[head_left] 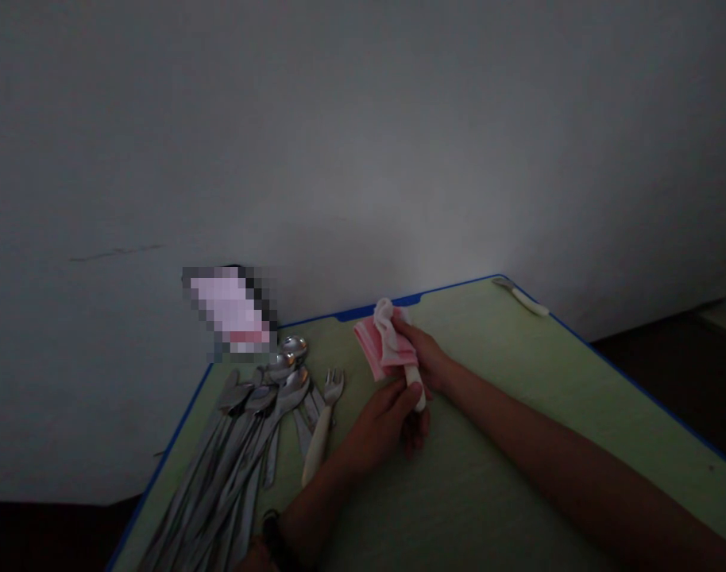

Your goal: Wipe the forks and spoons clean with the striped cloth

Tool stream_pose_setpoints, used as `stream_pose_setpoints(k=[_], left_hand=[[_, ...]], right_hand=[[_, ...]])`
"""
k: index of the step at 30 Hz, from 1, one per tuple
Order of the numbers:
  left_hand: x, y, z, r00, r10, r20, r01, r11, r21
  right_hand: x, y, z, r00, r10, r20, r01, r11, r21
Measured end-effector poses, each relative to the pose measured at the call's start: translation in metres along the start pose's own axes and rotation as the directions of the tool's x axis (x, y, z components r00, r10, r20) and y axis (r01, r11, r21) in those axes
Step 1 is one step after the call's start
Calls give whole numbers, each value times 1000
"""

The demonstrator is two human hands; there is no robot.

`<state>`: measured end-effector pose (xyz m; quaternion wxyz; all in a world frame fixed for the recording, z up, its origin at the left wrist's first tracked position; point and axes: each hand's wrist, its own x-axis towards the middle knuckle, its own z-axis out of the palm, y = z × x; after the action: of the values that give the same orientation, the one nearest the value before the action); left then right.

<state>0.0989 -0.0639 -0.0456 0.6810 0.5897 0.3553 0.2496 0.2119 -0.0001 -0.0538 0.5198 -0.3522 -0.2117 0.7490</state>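
My left hand (387,421) is closed around the white handle of a utensil (416,388) near the middle of the green table (518,413). My right hand (426,353) grips a pink and white cloth (384,342) wrapped over the utensil's upper end, so that end is hidden. Both hands meet just right of a pile of cutlery.
Several metal spoons and forks (244,445) lie in a heap on the table's left side, with a white-handled fork (321,421) beside them. Another white-handled utensil (523,298) lies at the far right corner. A blurred-out object (232,314) stands by the wall. The table has a blue edge.
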Motion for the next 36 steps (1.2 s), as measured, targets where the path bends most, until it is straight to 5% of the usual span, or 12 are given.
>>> stream_pose_setpoints(k=[36], left_hand=[[0, -3, -1, 1000, -6, -5, 6, 1000, -20]], right_hand=[[4, 2, -3, 1000, -8, 23, 8, 1000, 5]])
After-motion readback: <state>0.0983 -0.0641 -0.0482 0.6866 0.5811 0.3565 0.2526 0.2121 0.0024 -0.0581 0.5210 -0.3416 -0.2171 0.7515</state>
